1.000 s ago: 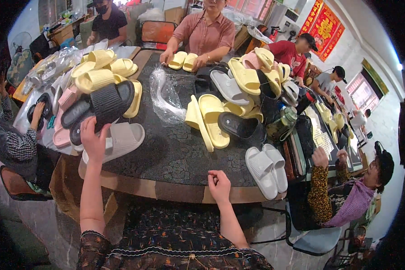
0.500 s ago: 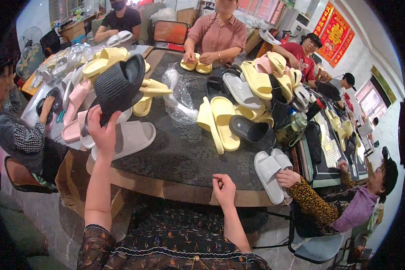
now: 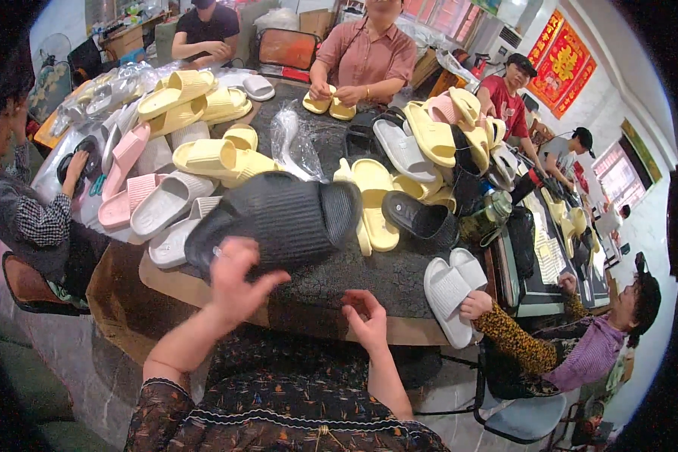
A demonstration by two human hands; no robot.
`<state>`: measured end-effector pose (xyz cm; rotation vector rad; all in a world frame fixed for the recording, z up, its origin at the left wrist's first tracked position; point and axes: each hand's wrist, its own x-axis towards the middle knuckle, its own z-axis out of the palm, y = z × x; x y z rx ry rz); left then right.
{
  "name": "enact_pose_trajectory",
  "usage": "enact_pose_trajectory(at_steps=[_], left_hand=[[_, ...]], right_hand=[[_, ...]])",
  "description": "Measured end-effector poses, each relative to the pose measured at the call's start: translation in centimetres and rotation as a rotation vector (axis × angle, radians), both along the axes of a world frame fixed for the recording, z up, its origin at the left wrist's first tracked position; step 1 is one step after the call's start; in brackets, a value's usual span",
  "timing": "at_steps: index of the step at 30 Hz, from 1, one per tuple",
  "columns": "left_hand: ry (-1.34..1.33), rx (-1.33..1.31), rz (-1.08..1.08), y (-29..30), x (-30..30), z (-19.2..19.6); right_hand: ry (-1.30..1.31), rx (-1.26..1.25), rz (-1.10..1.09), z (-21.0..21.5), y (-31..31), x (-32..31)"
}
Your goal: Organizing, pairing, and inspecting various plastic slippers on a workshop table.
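Note:
Black slides (image 3: pixel 286 222) with a ribbed strap are at the near left of the table, a second black piece overlapping at their right end. My left hand (image 3: pixel 237 282) is at their near side, fingers bent in front of the black surface and thumb stretched away; it is slightly blurred and does not appear to grip them. Whether the slides rest fully on the tabletop cannot be made out. My right hand (image 3: pixel 365 316) hovers at the table's near edge, fingers curved and apart, with nothing in it. Grey slides (image 3: pixel 175 203) and yellow slides (image 3: pixel 237 162) lie beyond the black ones.
Yellow slides (image 3: pixel 377 203) and a black slide (image 3: pixel 420 218) lie right of centre before a mixed pile. Clear plastic wrap (image 3: pixel 294 143) lies mid-table. At right, a co-worker's hand (image 3: pixel 476 304) holds light grey slides (image 3: pixel 450 290). Other people sit around the table; a bottle (image 3: pixel 497 207) stands right.
My left hand has come down and toward the middle with the black slides, and its thumb is now spread from them. My right hand's fingers have opened.

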<state>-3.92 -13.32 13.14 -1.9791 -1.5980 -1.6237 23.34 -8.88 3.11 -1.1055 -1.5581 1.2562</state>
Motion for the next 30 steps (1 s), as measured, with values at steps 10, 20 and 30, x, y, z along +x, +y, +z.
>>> enact_pose_trajectory(at_steps=[10, 20, 30], left_hand=[[0.032, -0.394, -0.417, -2.3, 7.0, -7.4], [0.226, -0.608, 0.052, 5.0, -2.6, -5.9], [0.235, -0.749, 0.022, 2.9, 0.7, -6.7]], right_hand=[[0.319, -0.268, 0.05, 0.3, 0.0, -0.9], [0.273, -0.196, -0.112, -3.1, 1.9, 0.8], [-0.32, 0.233, -0.27, -1.8, 2.0, 0.3]])
